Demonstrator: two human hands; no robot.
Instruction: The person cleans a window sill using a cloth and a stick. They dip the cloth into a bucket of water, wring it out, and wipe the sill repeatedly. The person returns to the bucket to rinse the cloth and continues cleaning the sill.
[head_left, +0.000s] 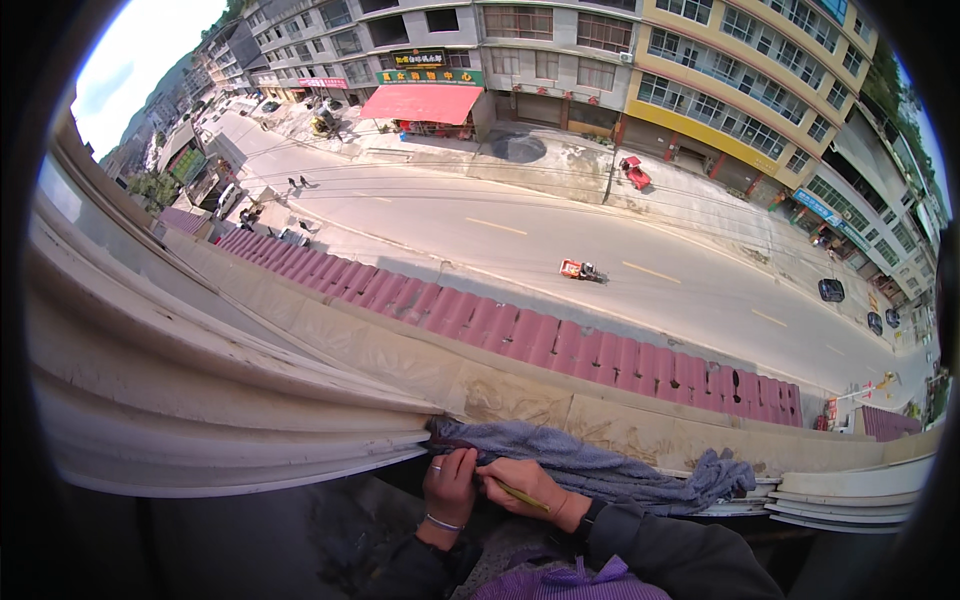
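Note:
A slim yellow-green stick-like tool (523, 496) is gripped in my right hand (525, 484), its front end hidden by the fingers. Right beside it, my left hand (450, 484) has its fingers bent together near the tool's front end. Whatever may be pinched there is too dark and small to make out. Just past my fingers, a grey-blue towel (585, 457) lies bunched along the window sill. A dark reddish-brown piece (452, 444), not clear enough to name, rests at the towel's left end by my left fingertips.
White sliding window frames (225, 420) flank me on the left, with more frame tracks (847, 495) at right. Outside the opening runs a tiled ledge (517, 401). Below it are a maroon corrugated roof (510, 330) and, far down, a street (450, 217) with vehicles.

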